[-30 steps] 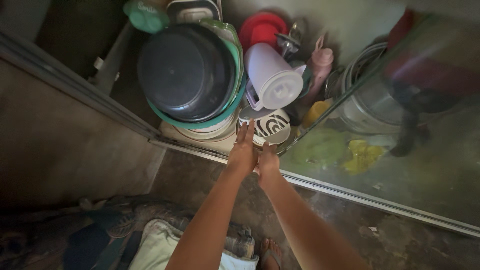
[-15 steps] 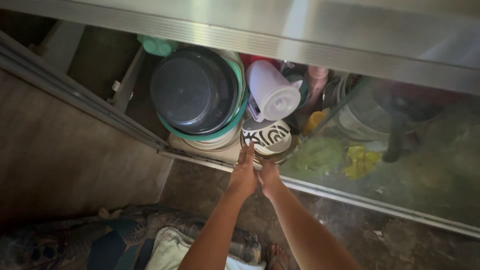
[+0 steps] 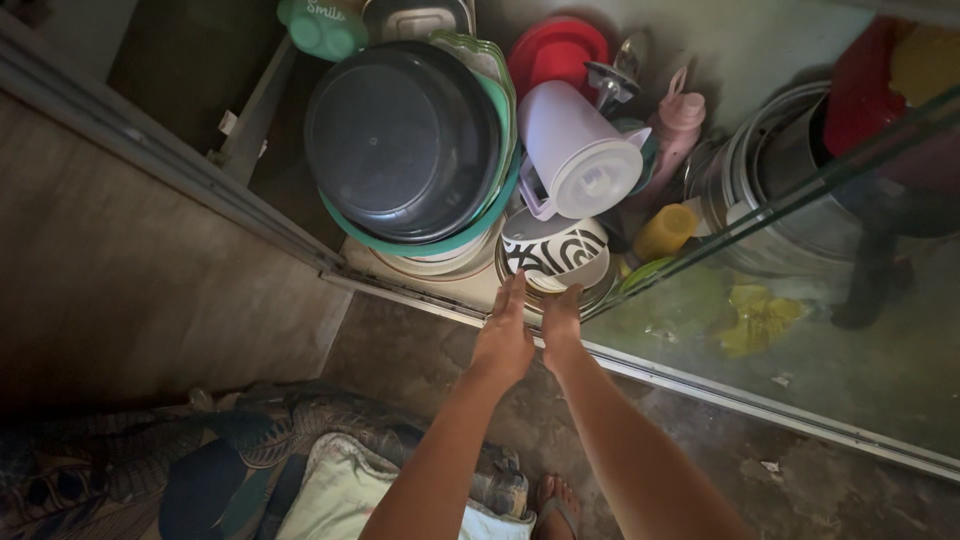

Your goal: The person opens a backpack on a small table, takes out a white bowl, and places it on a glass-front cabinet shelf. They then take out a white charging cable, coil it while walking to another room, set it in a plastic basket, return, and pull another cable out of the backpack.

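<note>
The light was dim. A low cabinet stood open, its glass sliding door pushed right along a metal track. Below lay a mottled stone floor.

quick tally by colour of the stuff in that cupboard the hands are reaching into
Going by what shows clearly:
black basin: 1
black-and-white patterned bowl: 1
white jug: 1
red lid: 1
pink bottle: 1
yellow cup: 1
green container: 1
Total: 7
Both hands, left and right, are at the patterned bowl's near edge.
</note>
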